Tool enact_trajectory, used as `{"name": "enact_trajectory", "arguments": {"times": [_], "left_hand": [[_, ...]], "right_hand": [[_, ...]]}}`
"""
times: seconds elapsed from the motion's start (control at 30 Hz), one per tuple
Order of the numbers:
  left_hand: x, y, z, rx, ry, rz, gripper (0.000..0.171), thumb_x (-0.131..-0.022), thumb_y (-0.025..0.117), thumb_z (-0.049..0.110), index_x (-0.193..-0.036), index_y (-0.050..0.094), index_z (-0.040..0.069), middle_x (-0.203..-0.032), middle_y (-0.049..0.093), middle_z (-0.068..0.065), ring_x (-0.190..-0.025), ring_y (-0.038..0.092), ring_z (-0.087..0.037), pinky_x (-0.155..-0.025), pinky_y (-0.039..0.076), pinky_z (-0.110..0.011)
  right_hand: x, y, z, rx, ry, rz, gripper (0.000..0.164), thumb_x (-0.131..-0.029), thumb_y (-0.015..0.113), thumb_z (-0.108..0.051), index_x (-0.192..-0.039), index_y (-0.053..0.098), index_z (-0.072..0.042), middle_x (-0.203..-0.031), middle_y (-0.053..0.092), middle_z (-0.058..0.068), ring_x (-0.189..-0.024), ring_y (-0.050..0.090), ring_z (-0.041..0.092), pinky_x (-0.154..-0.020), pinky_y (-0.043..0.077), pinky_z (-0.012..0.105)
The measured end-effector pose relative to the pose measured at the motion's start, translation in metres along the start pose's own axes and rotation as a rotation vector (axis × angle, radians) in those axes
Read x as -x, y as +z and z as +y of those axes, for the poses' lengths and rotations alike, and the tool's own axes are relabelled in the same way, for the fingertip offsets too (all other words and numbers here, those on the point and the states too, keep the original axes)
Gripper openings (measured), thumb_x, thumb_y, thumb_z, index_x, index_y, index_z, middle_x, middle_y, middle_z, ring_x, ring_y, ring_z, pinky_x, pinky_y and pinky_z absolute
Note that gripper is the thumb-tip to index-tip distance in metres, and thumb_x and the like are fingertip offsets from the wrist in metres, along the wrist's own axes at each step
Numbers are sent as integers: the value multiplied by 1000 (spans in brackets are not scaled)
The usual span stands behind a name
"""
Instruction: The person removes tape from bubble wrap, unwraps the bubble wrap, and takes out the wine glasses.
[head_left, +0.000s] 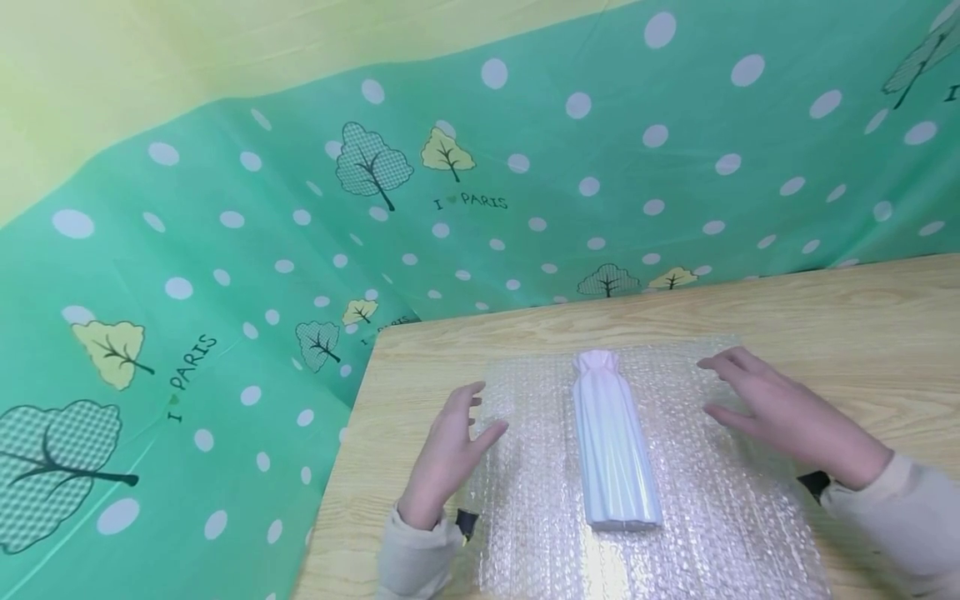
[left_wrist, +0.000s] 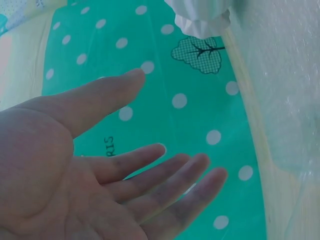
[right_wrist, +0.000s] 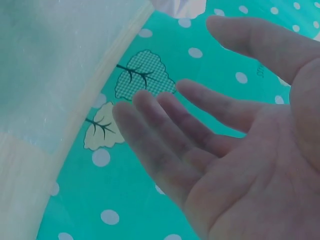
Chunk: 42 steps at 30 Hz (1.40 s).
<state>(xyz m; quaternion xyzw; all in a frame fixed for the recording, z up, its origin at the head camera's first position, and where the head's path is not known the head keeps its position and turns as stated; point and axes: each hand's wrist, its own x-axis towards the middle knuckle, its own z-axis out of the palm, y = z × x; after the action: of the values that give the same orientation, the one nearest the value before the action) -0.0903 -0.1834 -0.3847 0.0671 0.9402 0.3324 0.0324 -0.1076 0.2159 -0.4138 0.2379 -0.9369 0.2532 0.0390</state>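
A tall pleated vase (head_left: 615, 442), shading from pink at its ruffled neck to pale blue at the base, lies on its side on a sheet of bubble wrap (head_left: 525, 492). My left hand (head_left: 446, 450) is held near the sheet's left edge, fingers apart, with nothing in it. On the other side my right hand (head_left: 780, 408) is over the right part of the sheet, also holding nothing. Both wrist views show bare palms with relaxed fingers; the ruffled vase rim (left_wrist: 202, 22) appears at the top of the left wrist view.
Under the sheet is a wooden table (head_left: 862, 317), its left edge running down beside my left arm. A green dotted cloth (head_left: 540, 167) with printed trees hangs behind the table and along its left side.
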Motion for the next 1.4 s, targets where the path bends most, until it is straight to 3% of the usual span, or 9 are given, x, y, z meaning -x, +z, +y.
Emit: {"name": "enact_trajectory", "arguments": {"times": [0.47, 0.8, 1.13, 1.4], "left_hand": [[-3, 14, 9, 57, 55, -28, 64, -95, 67, 35, -147, 42, 8, -143, 50, -14, -122, 56, -35, -97, 54, -45], [-7, 28, 18, 107, 65, -58, 66, -96, 64, 43, -148, 41, 9, -143, 49, -13, -120, 57, -36, -96, 54, -46], [-8, 42, 22, 203, 39, -61, 81, -94, 61, 52, -155, 26, 10, -147, 46, -15, -120, 57, -39, -96, 54, -50], [-8, 53, 25, 229, 12, -109, 84, -93, 60, 55, -156, 24, 12, -148, 46, -16, -120, 58, -37, -96, 54, -48]], "right_hand": [[-6, 13, -9, -62, -35, 75, 60, -87, 76, -15, -134, 49, 9, -120, 56, 21, -102, 61, 37, -81, 58, 53], [-10, 20, -17, -133, -7, 25, 56, -92, 71, -20, -136, 48, 6, -126, 55, 22, -105, 61, 38, -84, 57, 54], [-10, 26, -24, -211, 47, -15, 61, -96, 67, -27, -142, 42, 3, -133, 48, 22, -99, 64, 36, -77, 61, 48], [-10, 31, -31, -285, 62, -28, 65, -96, 65, -33, -144, 39, 3, -134, 48, 23, -100, 64, 37, -77, 60, 50]]}}
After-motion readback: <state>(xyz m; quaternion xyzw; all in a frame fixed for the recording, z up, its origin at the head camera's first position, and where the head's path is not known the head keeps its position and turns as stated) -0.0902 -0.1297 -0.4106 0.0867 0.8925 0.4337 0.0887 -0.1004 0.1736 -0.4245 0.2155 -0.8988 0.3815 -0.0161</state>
